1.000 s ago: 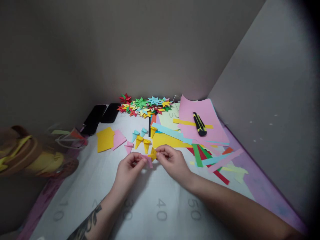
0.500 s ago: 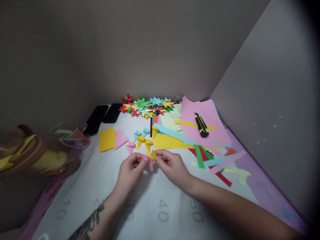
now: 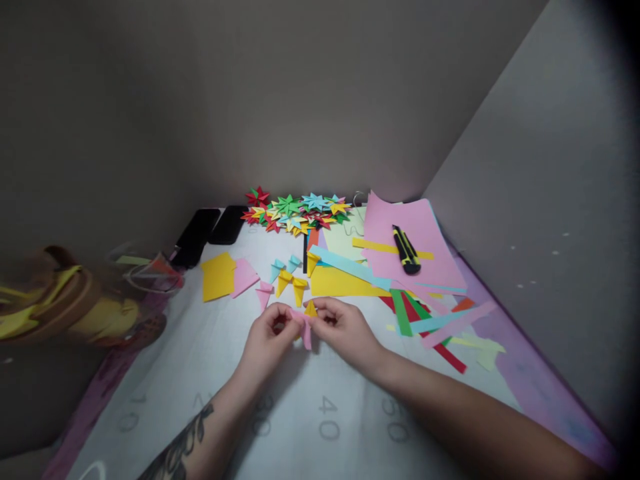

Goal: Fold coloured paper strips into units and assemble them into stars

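My left hand [image 3: 269, 338] pinches a small folded pink paper piece [image 3: 304, 328] that hangs down between both hands. My right hand [image 3: 347, 328] pinches a folded yellow paper piece [image 3: 311, 309] right against the pink one. The two pieces touch where the fingertips meet, just above the white cutting mat [image 3: 280, 407]. Several more folded points, yellow [image 3: 291, 283], pink [image 3: 263, 293] and light blue [image 3: 281, 265], lie on the mat just beyond my hands.
A pile of finished paper stars [image 3: 295, 213] lies at the back by the wall. Pink sheets with a black-yellow utility knife [image 3: 405, 249] and loose coloured strips [image 3: 430, 320] lie to the right. Two black phones [image 3: 210, 230] sit at the back left. Brown-yellow bag [image 3: 55, 307] at left.
The pink piece has swung from lying sideways to hanging down, and my hands have drawn closer together. The view has shifted slightly.
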A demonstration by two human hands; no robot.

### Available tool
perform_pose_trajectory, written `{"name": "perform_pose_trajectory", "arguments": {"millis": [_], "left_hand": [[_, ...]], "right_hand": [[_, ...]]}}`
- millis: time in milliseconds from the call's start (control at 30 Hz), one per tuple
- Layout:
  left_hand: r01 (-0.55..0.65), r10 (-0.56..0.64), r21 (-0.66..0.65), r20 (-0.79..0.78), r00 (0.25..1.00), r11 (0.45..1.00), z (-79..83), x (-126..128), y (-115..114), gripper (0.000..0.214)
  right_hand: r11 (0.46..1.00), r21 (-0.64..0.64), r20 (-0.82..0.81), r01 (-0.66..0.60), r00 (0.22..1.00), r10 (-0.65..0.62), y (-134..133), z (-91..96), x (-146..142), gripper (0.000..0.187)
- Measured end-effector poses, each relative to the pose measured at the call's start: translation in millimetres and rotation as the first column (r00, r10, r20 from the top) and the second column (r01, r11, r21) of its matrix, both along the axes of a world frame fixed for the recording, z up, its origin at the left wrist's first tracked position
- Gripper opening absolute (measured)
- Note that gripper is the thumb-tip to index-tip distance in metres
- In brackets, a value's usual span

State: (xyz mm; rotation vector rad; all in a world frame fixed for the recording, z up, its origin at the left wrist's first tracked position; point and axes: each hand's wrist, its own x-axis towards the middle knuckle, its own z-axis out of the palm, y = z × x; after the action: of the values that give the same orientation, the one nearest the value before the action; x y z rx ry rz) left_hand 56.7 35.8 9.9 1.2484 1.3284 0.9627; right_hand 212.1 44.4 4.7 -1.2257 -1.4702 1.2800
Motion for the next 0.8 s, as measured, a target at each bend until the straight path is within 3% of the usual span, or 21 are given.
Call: {"name": "perform_pose_trajectory", "arguments": {"millis": [200,367,600,800], "left_hand": [[-0.022,0.025,-0.021,0.196,0.98,1.0,-5.1,2,-2,0.021],[-0.073,0.077,-0.027,0.222,0.972,0.997,-3.1,3,-2,0.022],[-0.021,0.019,0.054,0.041,0.999,0.998,2.2,1,-3,0.015],[-0.016,0.021,0.082,-0.063,0.998,0.996,6.9,-1,-3,0.013]], "right_hand": [[0.998,-0.051,-0.047,-0.02,0.999,0.017,-1,-2.4,-2,0.022],[0.996,-0.088,-0.146,-0.019,0.989,0.006,-3,-1.3,-4,0.023],[0.997,-0.064,-0.139,0.046,0.989,-0.054,-4,-10.2,-4,0.022],[0.995,-0.097,-0.215,-0.006,0.976,-0.015,-3,-4.9,-1,0.018]]}}
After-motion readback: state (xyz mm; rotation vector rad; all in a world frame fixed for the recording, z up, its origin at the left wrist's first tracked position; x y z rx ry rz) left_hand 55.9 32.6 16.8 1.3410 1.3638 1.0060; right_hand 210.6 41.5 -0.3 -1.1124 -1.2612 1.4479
